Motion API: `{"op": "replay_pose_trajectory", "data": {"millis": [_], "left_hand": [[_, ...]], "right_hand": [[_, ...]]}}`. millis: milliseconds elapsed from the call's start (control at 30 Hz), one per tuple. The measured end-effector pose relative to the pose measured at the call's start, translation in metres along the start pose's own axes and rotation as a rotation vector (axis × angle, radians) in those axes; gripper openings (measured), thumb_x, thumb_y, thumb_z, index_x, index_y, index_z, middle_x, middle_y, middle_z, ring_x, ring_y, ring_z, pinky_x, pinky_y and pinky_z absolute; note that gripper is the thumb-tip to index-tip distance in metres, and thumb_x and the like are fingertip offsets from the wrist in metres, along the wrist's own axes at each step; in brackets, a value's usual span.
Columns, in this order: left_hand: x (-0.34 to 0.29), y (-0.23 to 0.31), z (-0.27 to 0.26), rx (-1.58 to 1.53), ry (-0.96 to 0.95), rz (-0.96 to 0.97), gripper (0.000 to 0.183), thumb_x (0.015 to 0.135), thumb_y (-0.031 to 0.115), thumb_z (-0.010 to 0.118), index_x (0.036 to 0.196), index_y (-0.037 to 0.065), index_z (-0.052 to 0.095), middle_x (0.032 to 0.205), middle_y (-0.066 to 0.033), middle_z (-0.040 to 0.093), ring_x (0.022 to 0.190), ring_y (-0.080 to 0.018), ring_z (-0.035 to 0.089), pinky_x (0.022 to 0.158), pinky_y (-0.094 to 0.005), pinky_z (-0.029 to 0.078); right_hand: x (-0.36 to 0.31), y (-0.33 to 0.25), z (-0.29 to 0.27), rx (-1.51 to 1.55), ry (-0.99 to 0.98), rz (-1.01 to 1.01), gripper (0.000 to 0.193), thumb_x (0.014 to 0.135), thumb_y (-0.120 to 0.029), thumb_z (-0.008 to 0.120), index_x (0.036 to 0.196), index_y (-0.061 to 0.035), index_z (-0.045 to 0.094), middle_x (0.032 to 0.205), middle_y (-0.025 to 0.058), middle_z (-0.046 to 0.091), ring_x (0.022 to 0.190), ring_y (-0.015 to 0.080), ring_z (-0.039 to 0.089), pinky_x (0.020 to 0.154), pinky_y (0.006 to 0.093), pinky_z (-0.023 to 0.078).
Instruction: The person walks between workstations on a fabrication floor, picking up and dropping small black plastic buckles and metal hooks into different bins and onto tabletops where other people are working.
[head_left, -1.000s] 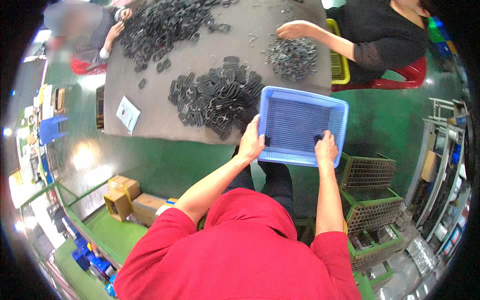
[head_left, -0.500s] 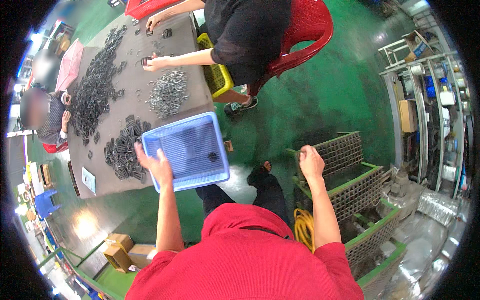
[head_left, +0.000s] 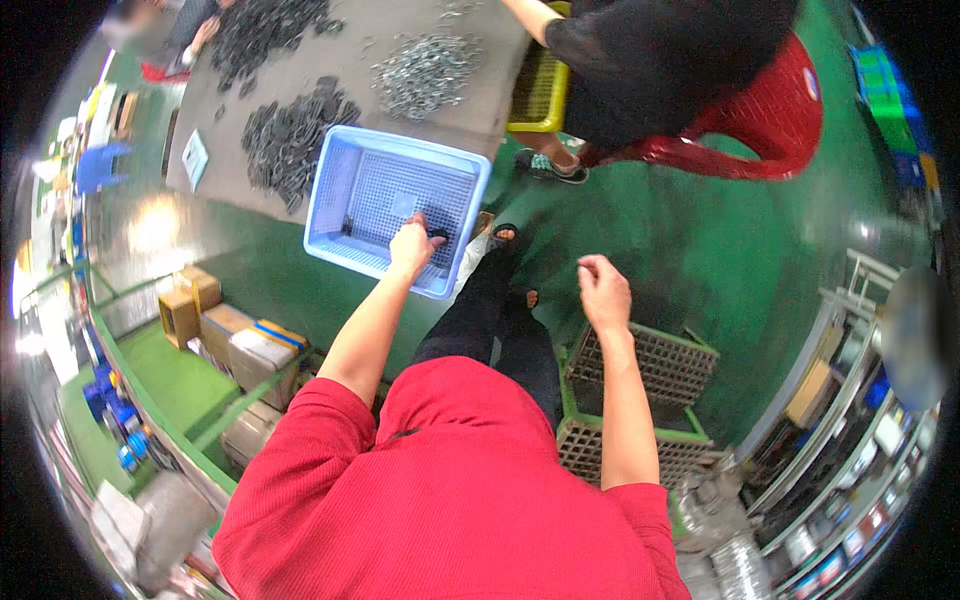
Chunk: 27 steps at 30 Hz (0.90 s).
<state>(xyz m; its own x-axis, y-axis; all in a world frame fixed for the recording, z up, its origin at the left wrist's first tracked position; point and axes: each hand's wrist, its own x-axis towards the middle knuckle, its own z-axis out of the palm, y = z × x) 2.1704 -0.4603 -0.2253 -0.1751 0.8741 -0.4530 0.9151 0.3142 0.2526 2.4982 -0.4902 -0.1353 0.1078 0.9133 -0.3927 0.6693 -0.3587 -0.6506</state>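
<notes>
A light-blue plastic basket [head_left: 336, 235] with a grid floor sits tilted at the table's near right corner, partly past the edge. My left hand [head_left: 411, 248] is down inside it, thumb and fingers apart beside small dark parts [head_left: 440, 228] on the basket floor. I cannot make out the parts' exact kind. Away to the right, over the green floor, hangs my right hand [head_left: 606, 296], its fingers curled in with nothing visible in them. Behind the basket lie a pile of black buckle-like pieces [head_left: 295, 140] and a heap of small silvery metal pieces [head_left: 428, 75].
A co-worker in black [head_left: 670, 70] sits on a red chair [head_left: 770, 125] by a yellow basket [head_left: 540, 95]. Another person's hand [head_left: 205, 32] is at the far left. Green-edged grid crates [head_left: 645, 375] stand right of my legs; cardboard boxes [head_left: 222, 325] sit at left.
My left hand has gone from the basket's left rim into the basket. The basket is turned and tilted differently. My view has shifted; my right hand stays raised and curled.
</notes>
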Motion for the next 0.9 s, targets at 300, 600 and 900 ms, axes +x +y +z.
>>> {"op": "replay_pose_trajectory", "data": {"millis": [300, 600, 900], "left_hand": [[0.009, -0.03, 0.037, -0.218, 0.023, 0.085, 0.024, 0.077, 0.021, 0.055, 0.09, 0.001, 0.059, 0.084, -0.0216, 0.063, 0.074, -0.0389, 0.062, 0.068, -0.0459, 0.05], [-0.098, -0.057, -0.096, -1.415, -0.18, 0.016, 0.02, 0.084, 0.012, 0.061, 0.1, 0.002, 0.062, 0.087, -0.0026, 0.061, 0.077, -0.0107, 0.057, 0.07, -0.0246, 0.048], [-0.207, -0.098, -0.047, -1.898, 0.164, -0.378, 0.013, 0.085, 0.008, 0.057, 0.098, 0.002, 0.059, 0.085, -0.003, 0.06, 0.077, -0.0109, 0.059, 0.07, -0.0248, 0.05]], "right_hand": [[0.084, -0.187, 0.191, -0.047, -0.489, -0.892, 0.012, 0.08, -0.014, 0.053, 0.089, -0.0126, 0.059, 0.088, 0.0088, 0.059, 0.078, 0.0305, 0.061, 0.066, 0.0416, 0.048], [0.111, -0.218, 0.338, -0.484, -0.804, -1.164, 0.032, 0.078, -0.015, 0.056, 0.11, -0.0161, 0.057, 0.114, 0.0131, 0.056, 0.098, 0.0312, 0.059, 0.081, 0.0446, 0.047], [0.108, -0.22, 0.344, -0.598, -0.613, -1.254, 0.029, 0.073, -0.017, 0.064, 0.1, -0.006, 0.056, 0.106, 0.0127, 0.053, 0.099, 0.0316, 0.056, 0.076, 0.0469, 0.047]]}}
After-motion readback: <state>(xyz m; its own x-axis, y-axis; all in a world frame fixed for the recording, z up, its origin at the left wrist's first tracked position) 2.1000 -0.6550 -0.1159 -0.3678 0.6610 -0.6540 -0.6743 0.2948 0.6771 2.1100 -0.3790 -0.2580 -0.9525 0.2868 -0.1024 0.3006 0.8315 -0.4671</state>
